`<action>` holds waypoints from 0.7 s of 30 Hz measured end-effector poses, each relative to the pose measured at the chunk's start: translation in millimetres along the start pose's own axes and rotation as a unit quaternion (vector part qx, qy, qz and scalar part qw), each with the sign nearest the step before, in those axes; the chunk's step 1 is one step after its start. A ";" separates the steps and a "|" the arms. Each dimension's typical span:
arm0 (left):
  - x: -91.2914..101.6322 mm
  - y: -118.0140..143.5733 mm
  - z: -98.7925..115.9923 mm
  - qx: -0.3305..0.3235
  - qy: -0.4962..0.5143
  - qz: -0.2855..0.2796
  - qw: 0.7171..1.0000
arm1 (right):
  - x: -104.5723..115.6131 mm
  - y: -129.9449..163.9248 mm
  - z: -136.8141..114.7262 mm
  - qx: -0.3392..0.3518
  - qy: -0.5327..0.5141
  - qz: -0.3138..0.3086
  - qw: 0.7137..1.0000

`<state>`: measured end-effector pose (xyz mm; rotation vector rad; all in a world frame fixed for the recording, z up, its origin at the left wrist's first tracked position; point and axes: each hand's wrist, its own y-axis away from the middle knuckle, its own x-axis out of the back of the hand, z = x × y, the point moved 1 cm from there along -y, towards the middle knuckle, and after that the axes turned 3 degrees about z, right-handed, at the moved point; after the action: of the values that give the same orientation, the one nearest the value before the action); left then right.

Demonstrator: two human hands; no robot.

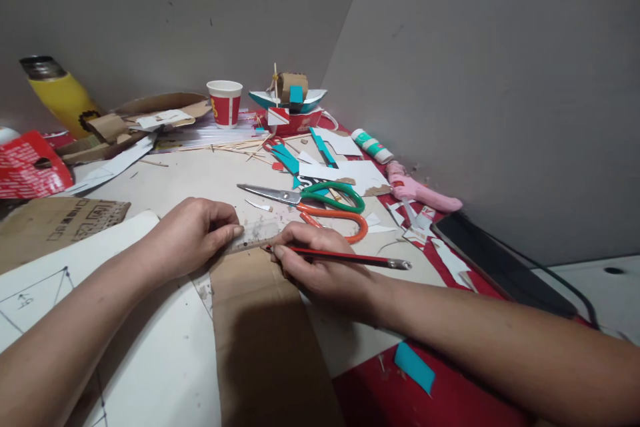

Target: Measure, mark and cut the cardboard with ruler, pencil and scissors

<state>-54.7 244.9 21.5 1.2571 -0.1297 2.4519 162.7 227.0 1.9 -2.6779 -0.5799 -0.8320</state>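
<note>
Ruler [255,235] pinned on cardboard strip [265,327] by left hand [193,233] — right hand [320,267] pinching pencil [345,257].

Scissors [320,203], paper cup [225,103] and yellow flask [60,93] sit nearby.
</note>
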 end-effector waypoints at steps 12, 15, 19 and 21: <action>-1.5 0.9 -0.2 -0.006 0.012 0.007 1.000 | -0.1 -0.8 3.3 0.002 -0.010 -0.007 1.000; -1.1 1.1 -1.0 -0.011 0.006 0.004 1.000 | 0.1 -1.2 3.3 -0.006 -0.020 -0.008 1.000; -1.1 0.2 -2.6 -0.010 -0.004 0.005 1.000 | -0.2 -1.4 3.5 -0.012 -0.024 -0.005 1.000; -1.2 -0.3 -2.4 -0.008 -0.003 0.004 1.000 | -0.1 -1.4 3.5 -0.003 -0.020 -0.011 1.000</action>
<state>-55.7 245.4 19.0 1.2613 -0.1558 2.4493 163.7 229.5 -0.8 -2.7040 -0.6180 -0.7880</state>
